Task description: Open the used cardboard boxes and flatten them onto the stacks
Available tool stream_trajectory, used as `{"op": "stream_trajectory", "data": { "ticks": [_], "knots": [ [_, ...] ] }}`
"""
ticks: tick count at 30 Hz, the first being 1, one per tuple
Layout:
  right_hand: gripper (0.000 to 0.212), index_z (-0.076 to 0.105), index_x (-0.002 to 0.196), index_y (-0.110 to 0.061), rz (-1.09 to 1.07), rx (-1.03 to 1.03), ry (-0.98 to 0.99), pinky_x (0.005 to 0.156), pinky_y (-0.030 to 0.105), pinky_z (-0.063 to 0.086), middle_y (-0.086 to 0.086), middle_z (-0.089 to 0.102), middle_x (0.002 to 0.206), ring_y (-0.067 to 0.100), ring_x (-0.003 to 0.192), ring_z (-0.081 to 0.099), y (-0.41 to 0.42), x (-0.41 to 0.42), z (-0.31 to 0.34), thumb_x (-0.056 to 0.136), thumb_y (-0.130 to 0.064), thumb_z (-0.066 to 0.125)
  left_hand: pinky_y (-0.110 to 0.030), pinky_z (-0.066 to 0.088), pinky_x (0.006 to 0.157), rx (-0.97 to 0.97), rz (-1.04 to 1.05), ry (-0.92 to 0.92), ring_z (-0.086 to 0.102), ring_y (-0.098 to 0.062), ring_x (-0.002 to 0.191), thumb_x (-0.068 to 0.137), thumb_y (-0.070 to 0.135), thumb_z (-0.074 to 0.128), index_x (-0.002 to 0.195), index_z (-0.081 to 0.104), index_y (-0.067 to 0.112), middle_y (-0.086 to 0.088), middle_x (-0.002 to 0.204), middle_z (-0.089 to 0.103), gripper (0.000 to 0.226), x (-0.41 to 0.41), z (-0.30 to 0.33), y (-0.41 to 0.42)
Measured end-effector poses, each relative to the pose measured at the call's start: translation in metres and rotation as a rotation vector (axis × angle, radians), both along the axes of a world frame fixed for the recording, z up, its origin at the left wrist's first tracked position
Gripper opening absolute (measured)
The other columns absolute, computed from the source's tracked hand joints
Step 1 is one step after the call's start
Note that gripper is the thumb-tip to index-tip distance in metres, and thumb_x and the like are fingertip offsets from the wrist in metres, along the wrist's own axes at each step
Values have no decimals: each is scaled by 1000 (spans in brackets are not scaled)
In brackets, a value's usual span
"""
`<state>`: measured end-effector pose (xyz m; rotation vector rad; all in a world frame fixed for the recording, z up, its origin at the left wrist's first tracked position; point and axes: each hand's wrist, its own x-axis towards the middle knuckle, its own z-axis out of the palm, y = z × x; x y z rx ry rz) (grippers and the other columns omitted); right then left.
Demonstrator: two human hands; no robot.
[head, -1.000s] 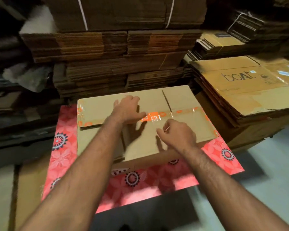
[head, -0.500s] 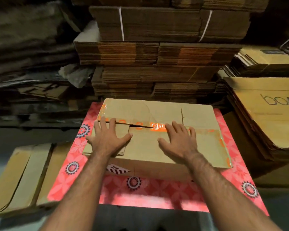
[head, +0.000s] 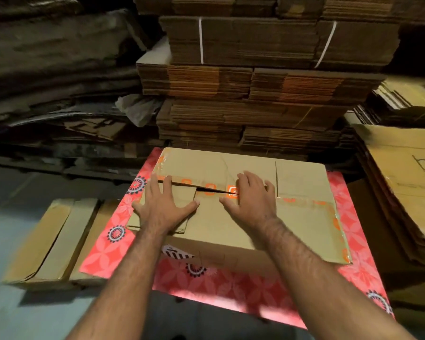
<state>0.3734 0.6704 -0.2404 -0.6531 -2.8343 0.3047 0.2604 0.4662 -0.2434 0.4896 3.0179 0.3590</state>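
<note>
A flattened brown cardboard box (head: 302, 217) with orange-printed clear tape lies on a pink flowered sheet (head: 221, 288). My left hand (head: 163, 204) lies flat with spread fingers on the box's left flap. My right hand (head: 252, 201) presses flat on the middle, fingers over the taped seam, where a dark slit shows between the flaps. Both palms face down and hold nothing.
Tall stacks of flattened, strapped cardboard (head: 255, 77) rise right behind the box. A stack with "boAt" lettering (head: 402, 182) stands at the right. Flat brown cartons (head: 52, 241) lie on the grey floor at the left. Dark crumpled cardboard (head: 54, 77) fills the far left.
Both hands went from working at the tape seam to lying flat on the box. They have since slid slightly forward, and the view has moved closer.
</note>
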Motion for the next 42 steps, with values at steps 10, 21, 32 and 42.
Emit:
{"op": "stream_trajectory", "data": {
  "ticks": [10, 21, 32, 42],
  "knots": [
    [24, 59, 118, -21, 22, 87, 216, 83, 37, 51, -2, 66, 104, 19, 92, 60, -10, -49, -22, 100, -37, 65, -56, 38, 100, 95, 27, 224, 39, -22, 113, 66, 87, 47, 104, 46, 26, 2, 114, 37, 71, 7, -5, 2],
    [17, 61, 107, -21, -27, 20, 269, 77, 37, 51, -4, 66, 90, 17, 78, 59, -12, -51, -19, 101, -37, 64, -38, 55, 76, -303, 20, 143, 55, -22, 106, 93, 66, 53, 123, 56, 15, -6, 120, 53, 59, 4, 38, 60],
    [34, 59, 110, -21, -135, -26, 240, 57, 31, 37, -3, 66, 89, 19, 72, 51, -8, -49, -15, 106, -49, 40, -32, 41, 70, -314, -139, 270, 65, -24, 93, 102, 36, 56, 111, 70, 21, -2, 102, 68, 22, -6, 110, 31],
    [38, 61, 128, -20, -182, -90, 254, 63, 33, 48, -1, 70, 97, 20, 80, 58, -9, -54, -5, 107, -44, 42, -31, 46, 68, -168, -181, 235, 56, -13, 78, 101, 39, 56, 108, 73, 22, 6, 84, 60, 25, -39, 125, -3]
  ]
}}
